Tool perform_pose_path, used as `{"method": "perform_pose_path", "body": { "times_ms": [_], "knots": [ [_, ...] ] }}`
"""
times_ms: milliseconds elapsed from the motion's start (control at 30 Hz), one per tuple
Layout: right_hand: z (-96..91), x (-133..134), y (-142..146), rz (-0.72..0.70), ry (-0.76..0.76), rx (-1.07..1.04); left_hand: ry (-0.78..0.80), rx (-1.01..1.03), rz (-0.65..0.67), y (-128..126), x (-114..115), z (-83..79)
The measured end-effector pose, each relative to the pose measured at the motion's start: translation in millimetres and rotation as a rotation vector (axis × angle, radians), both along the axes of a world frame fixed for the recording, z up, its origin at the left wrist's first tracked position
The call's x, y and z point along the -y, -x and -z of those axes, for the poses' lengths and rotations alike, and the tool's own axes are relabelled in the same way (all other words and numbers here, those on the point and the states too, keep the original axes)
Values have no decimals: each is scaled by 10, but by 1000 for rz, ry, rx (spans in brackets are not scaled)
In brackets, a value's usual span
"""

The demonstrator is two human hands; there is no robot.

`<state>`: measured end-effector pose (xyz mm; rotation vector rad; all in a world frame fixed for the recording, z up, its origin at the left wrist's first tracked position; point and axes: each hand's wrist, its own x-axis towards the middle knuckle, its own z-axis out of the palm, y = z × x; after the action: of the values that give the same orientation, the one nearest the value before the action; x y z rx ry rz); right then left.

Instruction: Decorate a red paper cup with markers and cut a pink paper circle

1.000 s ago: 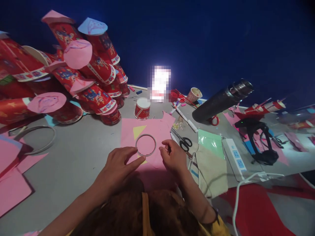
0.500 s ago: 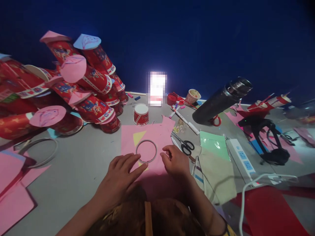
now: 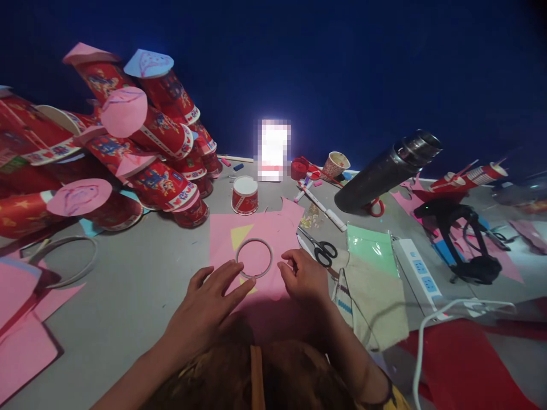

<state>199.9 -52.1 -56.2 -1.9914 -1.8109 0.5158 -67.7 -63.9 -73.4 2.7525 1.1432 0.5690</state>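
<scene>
A thin white ring (image 3: 254, 258) lies flat on a pink paper sheet (image 3: 273, 230) in front of me. My left hand (image 3: 209, 304) lies flat with fingers stretched out, its fingertips touching the ring's near left edge. Just right of the ring, my right hand (image 3: 304, 276) rests on the pink sheet with fingers curled in a pinch; what they hold is hidden. A yellow paper triangle (image 3: 240, 235) sits on the sheet above the ring.
Red paper cups (image 3: 162, 176) with pink and blue paper discs are piled at the left. One cup (image 3: 245, 195) stands upside down behind the sheet. Scissors (image 3: 318, 246), markers (image 3: 325, 210), a dark flask (image 3: 387, 171), a power strip (image 3: 416, 270) and a cloth bag (image 3: 371, 302) lie at the right.
Both hands have stayed at the ring, shifting only slightly. The view has tilted a little.
</scene>
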Motion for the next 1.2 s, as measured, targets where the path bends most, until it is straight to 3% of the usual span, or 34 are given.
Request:
{"method": "perform_pose_path", "body": {
  "times_ms": [600, 1000, 1100, 1200],
  "knots": [
    [-160, -39, 39, -7, 85, 22, -69, -36, 62, 19, -67, -35],
    [-145, -32, 33, -10, 88, 18, -67, 3, 48, 4, -78, -40],
    [-114, 6, 28, -19, 18, 20, -76, 13, 54, 1, -78, -29],
    [-89, 59, 34, -72, -182, 25, -80, -11, 64, -9, -78, -37]
  ]
}}
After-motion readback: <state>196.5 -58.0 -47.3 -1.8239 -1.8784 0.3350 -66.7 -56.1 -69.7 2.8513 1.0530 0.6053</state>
